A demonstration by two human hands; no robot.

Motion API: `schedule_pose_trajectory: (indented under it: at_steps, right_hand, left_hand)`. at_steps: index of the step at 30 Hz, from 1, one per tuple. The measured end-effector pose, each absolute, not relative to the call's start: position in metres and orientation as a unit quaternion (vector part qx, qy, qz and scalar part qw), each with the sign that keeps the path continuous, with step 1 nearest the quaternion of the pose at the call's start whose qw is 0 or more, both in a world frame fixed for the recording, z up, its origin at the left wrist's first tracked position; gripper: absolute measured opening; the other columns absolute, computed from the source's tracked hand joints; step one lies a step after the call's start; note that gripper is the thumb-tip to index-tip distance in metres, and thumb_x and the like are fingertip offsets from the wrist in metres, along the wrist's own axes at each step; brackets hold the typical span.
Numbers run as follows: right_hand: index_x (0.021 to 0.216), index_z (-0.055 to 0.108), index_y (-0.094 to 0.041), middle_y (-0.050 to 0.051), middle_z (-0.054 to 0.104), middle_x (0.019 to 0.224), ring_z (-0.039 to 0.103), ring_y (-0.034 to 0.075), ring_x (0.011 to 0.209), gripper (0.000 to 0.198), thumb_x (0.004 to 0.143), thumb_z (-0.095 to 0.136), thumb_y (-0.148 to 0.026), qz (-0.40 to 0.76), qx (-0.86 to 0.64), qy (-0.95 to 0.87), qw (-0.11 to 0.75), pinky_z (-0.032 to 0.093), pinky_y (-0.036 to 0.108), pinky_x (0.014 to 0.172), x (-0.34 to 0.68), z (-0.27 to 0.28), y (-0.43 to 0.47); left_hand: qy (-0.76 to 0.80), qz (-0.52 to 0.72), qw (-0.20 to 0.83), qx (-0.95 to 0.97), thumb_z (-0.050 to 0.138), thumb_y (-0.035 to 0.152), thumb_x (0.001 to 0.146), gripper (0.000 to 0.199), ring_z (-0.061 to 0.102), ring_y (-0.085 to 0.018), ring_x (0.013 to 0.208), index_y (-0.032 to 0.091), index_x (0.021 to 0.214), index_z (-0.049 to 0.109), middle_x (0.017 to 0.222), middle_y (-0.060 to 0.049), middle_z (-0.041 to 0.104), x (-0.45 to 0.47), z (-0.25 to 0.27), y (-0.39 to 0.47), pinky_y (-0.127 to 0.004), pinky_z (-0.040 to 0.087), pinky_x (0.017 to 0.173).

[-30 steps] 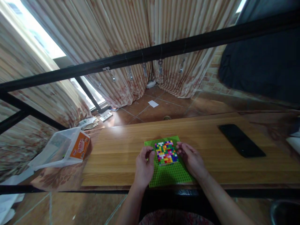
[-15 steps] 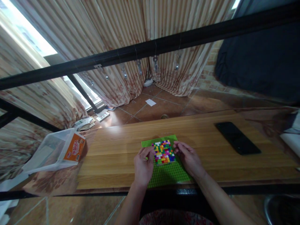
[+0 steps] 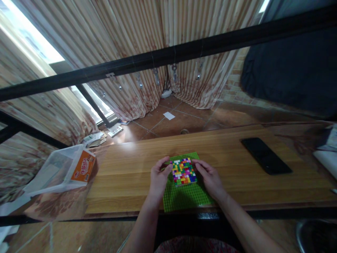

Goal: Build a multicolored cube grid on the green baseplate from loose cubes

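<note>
A square panel of small multicoloured building bricks (image 3: 183,171) lies on a green studded baseplate (image 3: 187,198). My left hand (image 3: 159,177) is at the panel's left side, thumb and forefinger slightly parted against its upper left edge. On the opposite side, my right hand (image 3: 210,177) has its fingers curled together, with the tips against the upper right edge. The panel sits between both hands. The undersides of my fingers are hidden, so any small brick in them cannot be seen.
The baseplate rests on a wooden board (image 3: 126,179). A black phone (image 3: 265,155) lies to the right. At the left stands a clear plastic bin (image 3: 59,168) with an orange label. A dark metal bar (image 3: 147,58) crosses beyond the board, with small clear pendants hanging from it.
My left thumb and forefinger have parted and shifted to the panel's upper left edge. My right hand has moved left, bringing its fingertips to the panel's right edge.
</note>
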State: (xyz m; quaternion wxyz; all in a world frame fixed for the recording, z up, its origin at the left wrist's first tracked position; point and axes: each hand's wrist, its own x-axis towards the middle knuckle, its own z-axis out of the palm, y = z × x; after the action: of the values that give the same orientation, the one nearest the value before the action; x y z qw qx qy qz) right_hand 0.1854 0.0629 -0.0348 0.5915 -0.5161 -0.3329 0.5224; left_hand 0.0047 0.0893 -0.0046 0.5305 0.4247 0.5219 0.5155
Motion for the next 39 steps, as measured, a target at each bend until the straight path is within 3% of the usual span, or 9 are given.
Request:
schedule_pose_trajectory:
  at_steps: [3,14,32,39]
  right_hand:
    - [0.096,0.073,-0.026,0.003,0.071,0.101,0.062,0.021,0.092,0.034,0.072,0.068,-0.051,0.496,-0.533,-0.368,0.578,0.047,0.034,0.084,0.180,-0.030,0.061]
    - [0.101,0.071,-0.026,0.003,0.071,0.100,0.063,0.022,0.091,0.035,0.073,0.069,-0.046,0.473,-0.539,-0.396,0.574,0.047,0.036,0.085,0.176,-0.036,0.063]
    - [0.093,0.072,-0.020,0.007,0.074,0.093,0.067,0.024,0.087,0.038,0.071,0.068,-0.050,0.469,-0.541,-0.392,0.577,0.052,0.037,0.079,0.176,-0.034,0.064]
    - [0.096,0.071,-0.020,0.007,0.073,0.095,0.067,0.023,0.086,0.039,0.072,0.066,-0.050,0.471,-0.547,-0.397,0.567,0.052,0.036,0.077,0.177,-0.031,0.063]
  left_hand:
    - [0.501,0.501,0.569,0.417,0.073,0.035,0.066,0.035,0.064,-0.016,0.079,0.016,0.095,0.071,0.092,-0.007,0.072,0.005,-0.003,0.089,-0.030,0.051,0.075]
    - [0.497,0.500,0.544,0.455,0.069,0.028,0.070,0.025,0.064,-0.014,0.073,0.017,0.092,0.072,0.084,-0.004,0.072,0.006,-0.005,0.086,-0.027,0.051,0.071]
    - [0.486,0.501,0.516,0.497,0.061,0.039,0.081,0.035,0.062,-0.020,0.102,0.018,0.107,0.070,0.109,-0.007,0.070,0.000,-0.011,0.082,-0.032,0.045,0.094]
    - [0.510,0.514,0.528,0.443,0.059,0.046,0.079,0.037,0.064,-0.018,0.084,0.014,0.091,0.074,0.090,-0.006,0.074,0.007,-0.013,0.088,-0.027,0.047,0.080]
